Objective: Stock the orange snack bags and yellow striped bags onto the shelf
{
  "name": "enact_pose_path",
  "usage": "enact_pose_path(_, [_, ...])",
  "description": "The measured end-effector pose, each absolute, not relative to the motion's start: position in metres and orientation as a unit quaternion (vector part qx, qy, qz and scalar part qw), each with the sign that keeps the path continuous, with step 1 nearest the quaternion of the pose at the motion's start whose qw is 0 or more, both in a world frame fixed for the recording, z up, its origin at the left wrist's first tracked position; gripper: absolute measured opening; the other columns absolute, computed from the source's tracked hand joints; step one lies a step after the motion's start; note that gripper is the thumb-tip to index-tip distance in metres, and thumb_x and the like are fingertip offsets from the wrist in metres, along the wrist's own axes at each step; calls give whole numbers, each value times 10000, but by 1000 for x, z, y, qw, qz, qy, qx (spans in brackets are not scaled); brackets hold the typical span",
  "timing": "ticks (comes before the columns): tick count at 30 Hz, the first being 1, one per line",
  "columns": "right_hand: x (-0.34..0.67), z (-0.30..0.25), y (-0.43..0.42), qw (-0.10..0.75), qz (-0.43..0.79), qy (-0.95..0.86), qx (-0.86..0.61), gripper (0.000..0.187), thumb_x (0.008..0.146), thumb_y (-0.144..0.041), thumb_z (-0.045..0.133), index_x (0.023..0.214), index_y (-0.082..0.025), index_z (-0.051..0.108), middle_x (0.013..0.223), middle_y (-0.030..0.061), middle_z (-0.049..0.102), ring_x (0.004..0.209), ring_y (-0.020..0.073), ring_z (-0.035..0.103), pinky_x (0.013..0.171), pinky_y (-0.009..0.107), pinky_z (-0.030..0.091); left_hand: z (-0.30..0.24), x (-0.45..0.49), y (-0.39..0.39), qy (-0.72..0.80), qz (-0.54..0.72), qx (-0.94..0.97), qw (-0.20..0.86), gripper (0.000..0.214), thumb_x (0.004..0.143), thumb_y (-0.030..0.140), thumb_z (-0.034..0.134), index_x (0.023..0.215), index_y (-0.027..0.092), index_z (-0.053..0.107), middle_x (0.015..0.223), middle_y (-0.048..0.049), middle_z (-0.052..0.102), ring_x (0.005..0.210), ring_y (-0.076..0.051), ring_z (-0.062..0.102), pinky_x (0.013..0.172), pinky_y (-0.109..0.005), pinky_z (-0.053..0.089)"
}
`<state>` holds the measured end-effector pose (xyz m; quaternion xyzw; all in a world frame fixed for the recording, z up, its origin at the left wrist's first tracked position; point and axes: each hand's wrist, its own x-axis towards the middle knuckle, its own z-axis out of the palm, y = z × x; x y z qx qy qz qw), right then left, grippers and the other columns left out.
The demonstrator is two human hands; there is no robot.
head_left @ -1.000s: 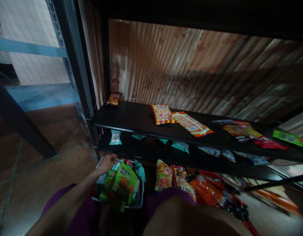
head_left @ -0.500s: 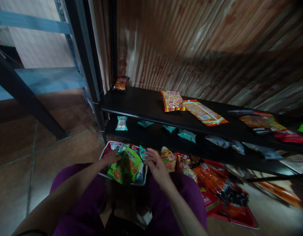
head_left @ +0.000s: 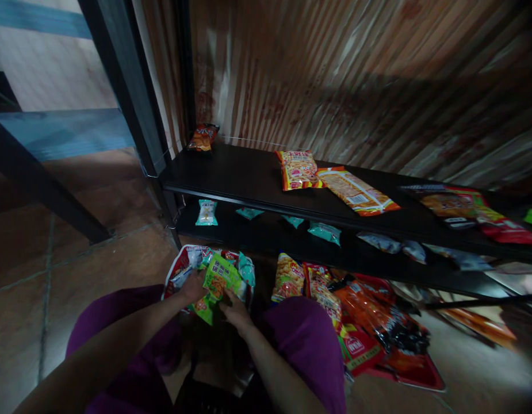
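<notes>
A bright green snack bag (head_left: 225, 269) with pictures of orange-brown snacks is above a basket (head_left: 165, 287) in front of my knees. My left hand (head_left: 194, 288) is closed on the bag's left side. At its lower right edge, my right hand (head_left: 235, 310) also grips it, with the fingertips partly behind or against the wrapper. Under and around the bag, the basket holds several small packets, among them a teal packet (head_left: 247, 268) at its right end. The bag hides much of the basket's middle.
A black shelf rack (head_left: 244, 175) runs across in front. Yellow-orange snack bags (head_left: 297, 169) lie on its upper board, small teal packets (head_left: 325, 232) on the lower one. A red tray (head_left: 425, 376) of orange bags stands right of my knee. A blue ladder-like frame (head_left: 62, 132) is at left.
My right hand has moved left from the basket's right side onto the green bag. The bag has been turned and drawn slightly, and the view has shifted a little.
</notes>
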<state>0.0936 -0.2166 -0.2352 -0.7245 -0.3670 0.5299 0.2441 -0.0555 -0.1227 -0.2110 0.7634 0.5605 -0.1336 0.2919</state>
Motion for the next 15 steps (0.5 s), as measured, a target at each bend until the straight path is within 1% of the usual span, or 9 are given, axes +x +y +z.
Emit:
enact_pose_path(2, [94,-237,-220,227,506,-416,-721,580,717,-184,573,1293,-192,509,1384,58,494,1306,200,424,1095,325,308,-209,-56,-120,556,-123,772,283,678,761,252,533,1398,109,349,1374,-155,461,1267,-230,436,1034,-282,332])
enact_pose_path(5, [96,-237,-222,195,469,-462,-727,514,733,-170,556,1246,-206,557,1334,49,543,1257,206,485,1071,324,350,-207,-57,-116,556,-129,772,280,641,762,231,519,1373,88,386,1264,-166,556,1223,-249,480,999,-306,372])
enact_pose_path(7, [97,-236,-222,190,454,-470,-733,452,730,-146,551,1177,-180,610,1281,71,582,1222,216,517,1061,316,361,-205,-56,-115,555,-136,772,279,606,756,192,507,1349,93,424,1199,-165,600,1202,-265,499,983,-330,388])
enact_pose_path(8, [98,-236,-222,191,448,-472,-735,426,734,-136,543,1151,-150,626,1260,97,593,1209,225,526,1057,316,365,-205,-55,-116,555,-135,773,275,590,762,176,492,1343,95,432,1206,-171,596,1212,-275,490,993,-350,378])
enact_pose_path(9, [98,-236,-222,192,441,-473,-738,410,743,-129,530,1140,-124,631,1250,124,595,1205,235,528,1054,322,367,-204,-53,-117,558,-133,774,269,577,779,174,469,1349,95,424,1248,-184,567,1234,-288,469,1009,-376,362])
enact_pose_path(11, [98,-236,-223,195,432,-476,-741,411,754,-121,514,1151,-112,620,1269,145,578,1221,248,510,1058,343,361,-203,-49,-120,565,-129,772,262,576,832,226,424,1388,93,361,1381,-220,435,1279,-319,419,1031,-426,329])
enact_pose_path(13, [98,-237,-224,197,439,-481,-733,454,742,-119,533,1192,-150,594,1322,118,544,1263,243,472,1076,352,340,-204,-44,-124,561,-139,770,270,627,854,345,428,1421,107,303,1468,-241,288,1303,-357,382,1027,-451,328])
enact_pose_path(15, [98,-239,-226,195,458,-486,-719,528,714,-124,573,1239,-178,559,1378,83,502,1306,232,427,1095,345,318,-206,-41,-127,545,-161,772,285,720,807,435,509,1426,136,297,1502,-228,220,1324,-382,341,1025,-441,332])
